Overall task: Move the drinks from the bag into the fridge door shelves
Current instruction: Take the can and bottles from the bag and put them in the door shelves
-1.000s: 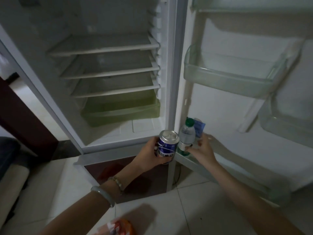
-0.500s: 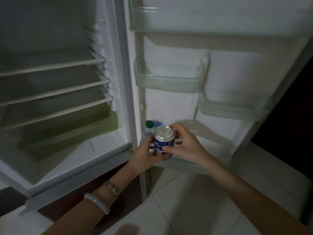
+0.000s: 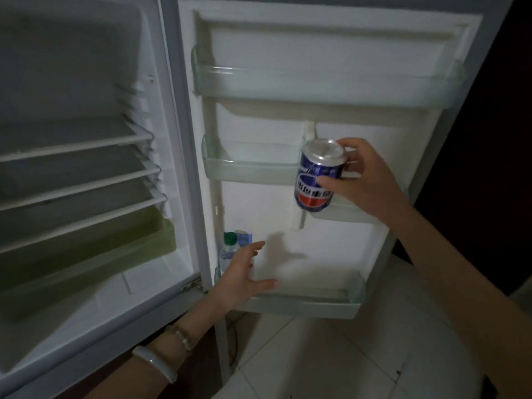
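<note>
Done so far: a water bottle [image 3: 229, 249] with a green cap and a blue carton [image 3: 244, 238] just behind it stand in the bottom door shelf [image 3: 316, 305], at its hinge end.
In hand: blue can [image 3: 319, 178], upright with a slight tilt, held in front of the small right-hand door shelf [image 3: 349, 213]; not yet set down.
Right hand [image 3: 364, 182]: grip closed around the can, thumb on the front, fingers behind the rim.
Left hand [image 3: 244, 276]: grip open, fingers spread, holding nothing, low beside the bottle.
Left to do: seat the can; whether more drinks wait cannot be told, the bag is out of view.
Free space: top door shelf [image 3: 325, 87] and middle left door shelf [image 3: 250, 171] look empty.
Surroundings: open fridge cabinet, bare wire shelves [image 3: 77, 174], greenish crisper drawer [image 3: 86, 251], tiled floor [image 3: 331, 355].
In the way: nothing between can and shelf; dim light and the shelf's front lip are the likely snags.
</note>
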`<act>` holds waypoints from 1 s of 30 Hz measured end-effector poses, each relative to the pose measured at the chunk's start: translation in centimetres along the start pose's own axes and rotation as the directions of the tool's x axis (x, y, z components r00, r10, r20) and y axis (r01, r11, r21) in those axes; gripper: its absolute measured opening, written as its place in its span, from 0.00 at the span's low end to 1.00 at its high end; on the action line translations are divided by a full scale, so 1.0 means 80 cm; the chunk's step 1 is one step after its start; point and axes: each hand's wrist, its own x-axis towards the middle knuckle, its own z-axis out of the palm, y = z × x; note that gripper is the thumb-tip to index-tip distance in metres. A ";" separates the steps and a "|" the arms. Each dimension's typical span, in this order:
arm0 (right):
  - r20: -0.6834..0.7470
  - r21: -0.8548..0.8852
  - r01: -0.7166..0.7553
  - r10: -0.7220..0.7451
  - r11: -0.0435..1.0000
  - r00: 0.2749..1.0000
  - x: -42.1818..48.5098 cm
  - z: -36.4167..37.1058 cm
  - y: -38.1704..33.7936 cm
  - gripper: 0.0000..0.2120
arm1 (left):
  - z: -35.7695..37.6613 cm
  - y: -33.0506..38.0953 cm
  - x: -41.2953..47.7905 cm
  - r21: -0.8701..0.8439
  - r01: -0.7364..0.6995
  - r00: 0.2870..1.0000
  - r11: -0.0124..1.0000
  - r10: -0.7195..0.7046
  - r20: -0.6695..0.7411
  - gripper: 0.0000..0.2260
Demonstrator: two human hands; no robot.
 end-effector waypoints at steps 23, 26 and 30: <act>-0.068 -0.131 -0.232 0.225 0.964 0.972 0.041 -0.003 0.074 0.35 | -0.008 -0.023 -0.004 0.158 0.043 0.999 0.987 -0.041 -0.016 0.30; -0.128 -0.236 -0.133 0.105 0.963 0.986 0.027 -0.007 0.054 0.38 | -0.010 -0.023 -0.004 0.170 0.053 0.999 0.984 -0.050 -0.018 0.31; -0.092 -0.244 0.036 -0.060 0.969 0.994 -0.013 0.006 0.009 0.34 | -0.021 -0.020 -0.009 0.165 0.073 0.996 0.984 -0.064 -0.059 0.30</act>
